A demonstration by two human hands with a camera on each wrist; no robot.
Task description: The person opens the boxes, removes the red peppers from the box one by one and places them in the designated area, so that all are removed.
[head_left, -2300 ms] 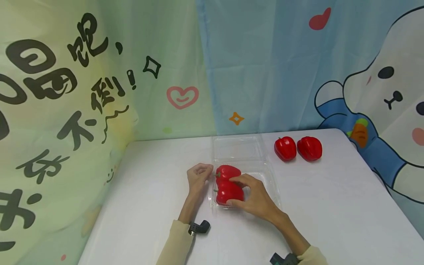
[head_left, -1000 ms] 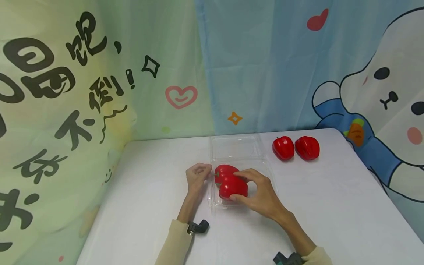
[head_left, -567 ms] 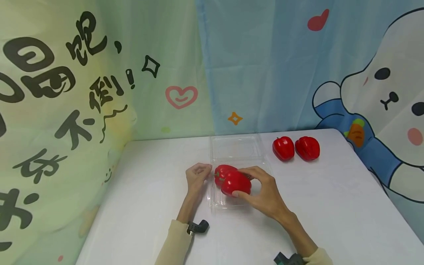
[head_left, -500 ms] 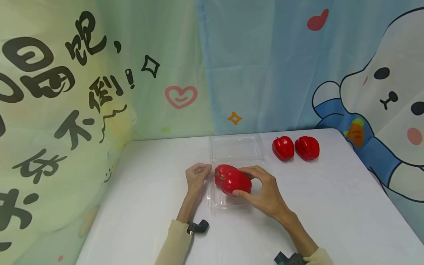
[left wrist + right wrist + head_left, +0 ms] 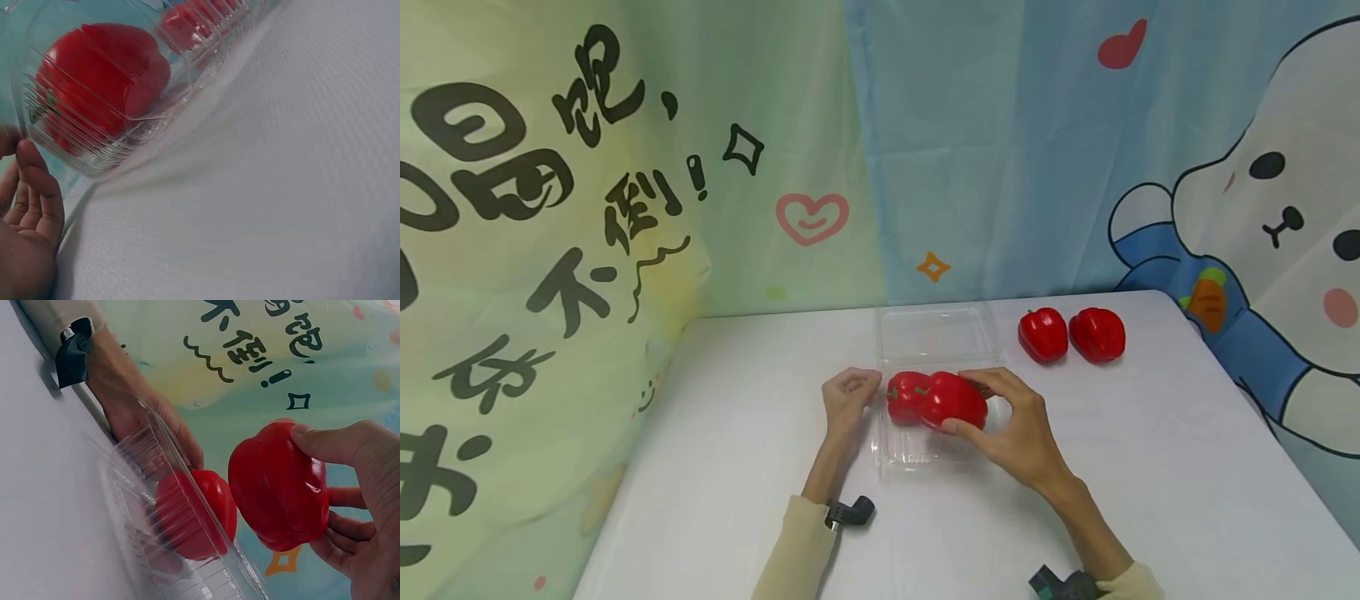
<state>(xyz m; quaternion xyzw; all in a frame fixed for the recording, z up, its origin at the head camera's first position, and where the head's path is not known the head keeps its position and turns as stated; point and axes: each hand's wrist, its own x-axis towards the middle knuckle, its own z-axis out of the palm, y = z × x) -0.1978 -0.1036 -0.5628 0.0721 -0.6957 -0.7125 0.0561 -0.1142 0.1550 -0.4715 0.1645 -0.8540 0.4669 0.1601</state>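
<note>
In the head view my right hand holds a red bell pepper between thumb and fingers. The right wrist view shows this pepper raised above the rim of a clear plastic clamshell box. A second red bell pepper lies inside the box at its left side, green stem facing left. My left hand is at the box's left edge, and in the left wrist view its thumb and index finger pinch the rim.
Two more red bell peppers, a left one and a right one, stand on the white table at the back right. The box's lid lies folded back toward the printed curtain.
The right hand has lifted the front pepper off the box floor and carried it rightward and back, beside the other one. The left hand has stayed at the box edge.
</note>
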